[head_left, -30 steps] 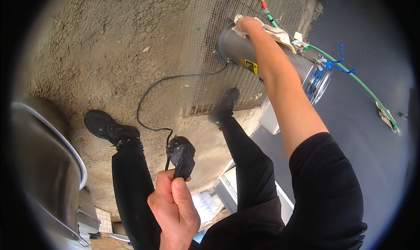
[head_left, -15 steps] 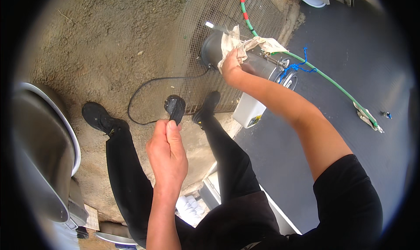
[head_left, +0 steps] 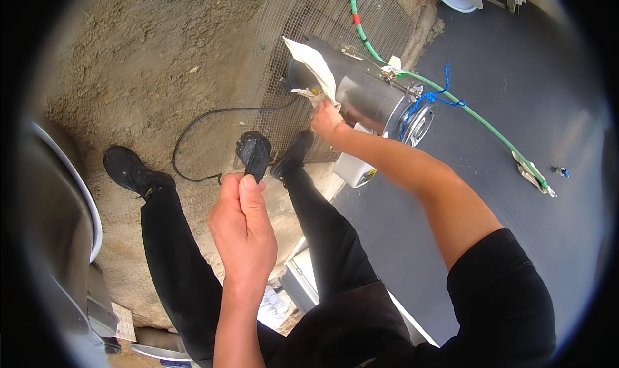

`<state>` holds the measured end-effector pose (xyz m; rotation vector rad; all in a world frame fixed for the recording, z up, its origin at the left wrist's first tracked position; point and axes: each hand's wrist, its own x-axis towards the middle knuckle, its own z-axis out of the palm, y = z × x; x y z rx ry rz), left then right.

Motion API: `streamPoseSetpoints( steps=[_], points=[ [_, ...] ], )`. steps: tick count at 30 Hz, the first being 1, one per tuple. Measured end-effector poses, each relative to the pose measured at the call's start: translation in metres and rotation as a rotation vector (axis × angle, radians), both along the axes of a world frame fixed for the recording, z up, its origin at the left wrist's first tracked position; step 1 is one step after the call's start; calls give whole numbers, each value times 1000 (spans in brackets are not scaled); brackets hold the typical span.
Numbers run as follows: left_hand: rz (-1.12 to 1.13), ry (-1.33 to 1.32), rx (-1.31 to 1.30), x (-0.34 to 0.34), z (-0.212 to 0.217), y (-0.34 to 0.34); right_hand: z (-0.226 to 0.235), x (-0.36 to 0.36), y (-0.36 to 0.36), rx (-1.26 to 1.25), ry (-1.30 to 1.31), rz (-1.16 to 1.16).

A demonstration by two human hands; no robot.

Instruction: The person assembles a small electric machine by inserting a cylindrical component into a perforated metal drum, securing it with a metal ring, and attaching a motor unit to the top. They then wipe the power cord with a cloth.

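My left hand (head_left: 242, 229) pinches what looks like a black power plug (head_left: 256, 150), its round end pointing away from me. A black cord (head_left: 187, 136) loops from behind this hand to the base of a metal cylindrical machine (head_left: 374, 100). My right hand (head_left: 327, 120) is closed on a cream cloth (head_left: 316, 65), which stands up over the machine's side near its far-left end. The machine lies across the edge of the dark surface, with a white box (head_left: 354, 168) on its near side. Blue cord (head_left: 431, 97) is tied at its right end.
A green hose (head_left: 464, 107) with red bands runs past the machine onto the dark worktop (head_left: 503, 162). Wire mesh (head_left: 271, 52) lies beyond, over rough ground (head_left: 161, 58). Large metal vessels (head_left: 61, 220) stand at the left. A small fitting (head_left: 561, 171) rests near the hose end.
My right hand has drawn the cloth nearer and toward the left end, off the machine's top, where it lay bunched. My left hand keeps its pinch on the plug.
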<state>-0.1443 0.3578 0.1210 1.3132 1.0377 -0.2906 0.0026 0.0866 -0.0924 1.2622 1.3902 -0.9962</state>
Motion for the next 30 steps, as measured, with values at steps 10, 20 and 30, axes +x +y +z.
streamPoseSetpoints(
  steps=[10,20,30],
  points=[
    [-28,99,65,-14,11,41,-134,138,33,172,-538,-937],
    [-260,139,-7,-8,25,38,-179,98,42,267,-711,-587],
    [8,108,71,-18,-12,0,14,0,10,-106,-16,15]
  ],
)
